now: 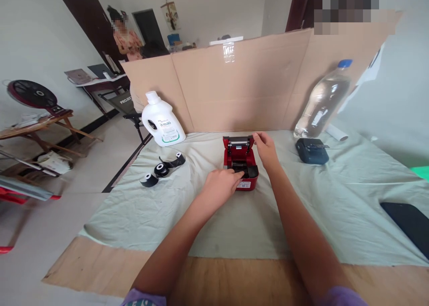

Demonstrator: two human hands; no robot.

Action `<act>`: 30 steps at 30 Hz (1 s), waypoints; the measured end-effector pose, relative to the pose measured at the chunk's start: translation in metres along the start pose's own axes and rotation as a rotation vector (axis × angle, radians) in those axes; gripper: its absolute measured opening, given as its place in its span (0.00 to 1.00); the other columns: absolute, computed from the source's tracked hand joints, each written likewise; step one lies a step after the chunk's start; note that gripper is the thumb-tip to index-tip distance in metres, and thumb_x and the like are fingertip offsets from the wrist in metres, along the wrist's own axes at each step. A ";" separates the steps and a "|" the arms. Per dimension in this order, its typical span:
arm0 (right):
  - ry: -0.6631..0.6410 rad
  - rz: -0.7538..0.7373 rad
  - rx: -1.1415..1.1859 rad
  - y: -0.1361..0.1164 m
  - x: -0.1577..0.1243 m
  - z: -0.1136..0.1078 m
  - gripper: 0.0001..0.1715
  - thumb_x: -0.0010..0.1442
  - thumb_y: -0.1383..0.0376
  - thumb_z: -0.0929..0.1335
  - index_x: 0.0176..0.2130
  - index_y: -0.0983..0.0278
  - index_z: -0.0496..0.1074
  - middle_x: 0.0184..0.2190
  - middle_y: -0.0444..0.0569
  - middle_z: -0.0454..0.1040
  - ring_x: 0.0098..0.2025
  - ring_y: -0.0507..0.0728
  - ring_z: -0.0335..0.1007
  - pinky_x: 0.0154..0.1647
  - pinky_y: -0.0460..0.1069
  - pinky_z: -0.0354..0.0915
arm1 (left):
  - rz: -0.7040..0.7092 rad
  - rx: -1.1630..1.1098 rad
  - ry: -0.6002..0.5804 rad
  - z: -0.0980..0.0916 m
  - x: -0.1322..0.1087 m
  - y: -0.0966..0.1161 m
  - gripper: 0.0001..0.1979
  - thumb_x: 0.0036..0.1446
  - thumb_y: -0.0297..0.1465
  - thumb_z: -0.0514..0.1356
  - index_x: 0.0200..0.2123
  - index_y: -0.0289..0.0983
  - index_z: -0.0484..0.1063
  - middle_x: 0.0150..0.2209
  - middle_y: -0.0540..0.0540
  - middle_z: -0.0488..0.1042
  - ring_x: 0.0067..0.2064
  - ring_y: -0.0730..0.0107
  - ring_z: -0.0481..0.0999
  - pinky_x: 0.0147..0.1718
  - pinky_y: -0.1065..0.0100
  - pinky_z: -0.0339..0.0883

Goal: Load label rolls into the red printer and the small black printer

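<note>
A small red-and-black thermal printer [248, 184] sits on the cloth in front of me with its lid [237, 142] raised. A metal-looking roller shows under the lid, and part of the dark inside is visible. My right hand [264, 147] pinches the lid's right edge between thumb and fingers. From the left, my left hand [223, 184] holds the printer's near left corner, its index finger reaching across the top of the front. The other fingers are curled there, and its thumb is hidden. Several black rolls with white cores [161, 168] lie to the left, one partly unwound.
A white jug [163, 120] and a large clear bottle [323, 100] stand before a cardboard screen [234, 91]. Right of the printer are a dark blue device [311, 153], a white roll [337, 132] and a phone [407, 223]. A person [126, 40] stands beyond the screen.
</note>
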State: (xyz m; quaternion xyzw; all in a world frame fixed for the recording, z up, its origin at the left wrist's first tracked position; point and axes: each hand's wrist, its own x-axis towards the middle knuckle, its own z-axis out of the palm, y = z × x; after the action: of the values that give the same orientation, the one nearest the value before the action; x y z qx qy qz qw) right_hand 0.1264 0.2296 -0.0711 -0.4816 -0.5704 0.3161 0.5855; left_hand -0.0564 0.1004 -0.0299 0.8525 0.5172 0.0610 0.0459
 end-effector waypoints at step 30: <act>-0.122 0.204 0.437 0.059 -0.068 0.002 0.33 0.56 0.59 0.66 0.61 0.57 0.66 0.64 0.47 0.67 0.66 0.63 0.61 0.66 0.59 0.59 | -0.576 -1.421 0.061 0.060 0.041 -0.057 0.34 0.57 0.38 0.56 0.67 0.52 0.57 0.35 0.50 0.71 0.30 0.74 0.68 0.27 0.74 0.58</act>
State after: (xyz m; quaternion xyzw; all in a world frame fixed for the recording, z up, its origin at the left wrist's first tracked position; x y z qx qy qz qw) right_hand 0.1247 0.1872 -0.1506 -0.3787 -0.4711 0.5180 0.6052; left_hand -0.0790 0.1619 -0.0950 0.4476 0.5565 0.3880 0.5826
